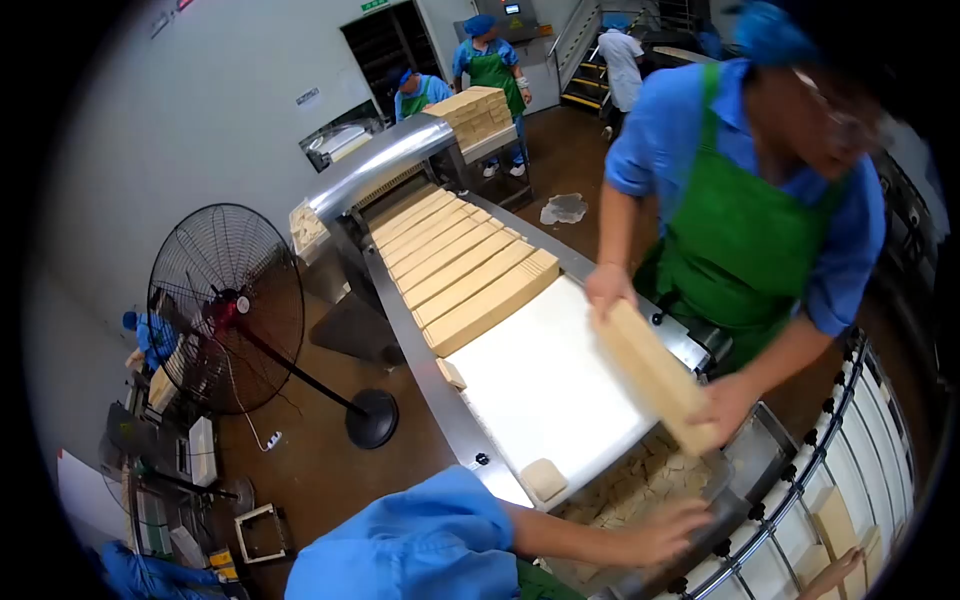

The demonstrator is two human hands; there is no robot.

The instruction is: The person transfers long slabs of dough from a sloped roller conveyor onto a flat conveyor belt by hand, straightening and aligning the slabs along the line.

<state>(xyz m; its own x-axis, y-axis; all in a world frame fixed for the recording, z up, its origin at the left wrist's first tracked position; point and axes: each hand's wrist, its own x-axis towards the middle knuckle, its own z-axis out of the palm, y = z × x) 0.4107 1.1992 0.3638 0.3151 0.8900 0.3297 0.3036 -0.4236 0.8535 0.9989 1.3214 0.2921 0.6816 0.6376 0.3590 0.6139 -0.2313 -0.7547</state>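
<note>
One hand in clear view: my left hand point(665, 530) is reaching out of the blue sleeve, fingers spread and flat, gripping nothing, resting on the heap of pale tan, broken, crumbly-looking offcuts point(628, 487) in the stainless steel catch bin point(745, 455) under the belt end. My right hand point(838, 572) is barely poking in at the bottom edge; can't tell whether it's clenched or loose. Step looks like working the scrap at the discharge end. The pieces are looking soft and irregular, so any pick-up is calling for a cupped scoop, not a pinch. A small tan rounded-square lump point(544, 478) is sitting on the smooth white conveyor belt point(545, 380), just beside the bin. Upstream, long tan rectangular slabs point(470, 270) are lying side by side, matte and sharp-edged. Opposite, a co-worker in a green apron is holding one long tan block point(655, 375) at both ends, tilted over the belt edge.
</note>
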